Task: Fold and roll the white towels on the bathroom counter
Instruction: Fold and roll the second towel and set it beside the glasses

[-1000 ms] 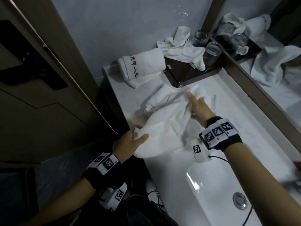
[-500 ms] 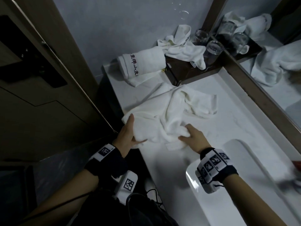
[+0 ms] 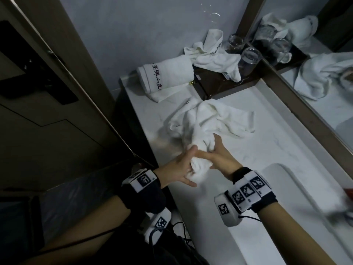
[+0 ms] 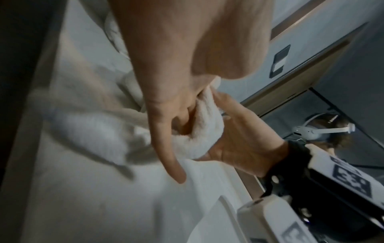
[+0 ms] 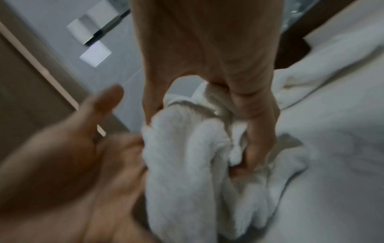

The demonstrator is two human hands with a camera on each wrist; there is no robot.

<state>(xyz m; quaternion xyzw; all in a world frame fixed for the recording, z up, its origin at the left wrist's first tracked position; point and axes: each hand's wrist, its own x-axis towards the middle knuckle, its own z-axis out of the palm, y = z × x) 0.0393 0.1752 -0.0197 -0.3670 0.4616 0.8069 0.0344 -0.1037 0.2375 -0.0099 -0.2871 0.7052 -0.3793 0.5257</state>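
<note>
1. Towel [image 3: 208, 121], white and crumpled, lies on the pale surface [image 3: 267, 142] between the sink basin [image 3: 298, 217] and a dark wooden tray [image 3: 214, 85]; its near end is bunched up between both hands at the front edge.
2. Right hand [image 3: 221, 159] grips that bunched end, thumb and fingers curled round the cloth; the right wrist view shows the fingers [image 5: 255, 131] dug into the folds.
3. Left hand [image 3: 179, 171] meets the bunch from the other side, fingers mostly extended and spread, palm against the cloth; in the left wrist view one finger [image 4: 166, 148] points straight down past it. No closed grip is seen.
4. Rolled towel [image 3: 166, 75] with dark lettering lies at the far left of the surface, beside the tray.
5. Another loose towel [image 3: 214, 54] is heaped on the tray, touching two glasses [image 3: 248, 58].
</note>
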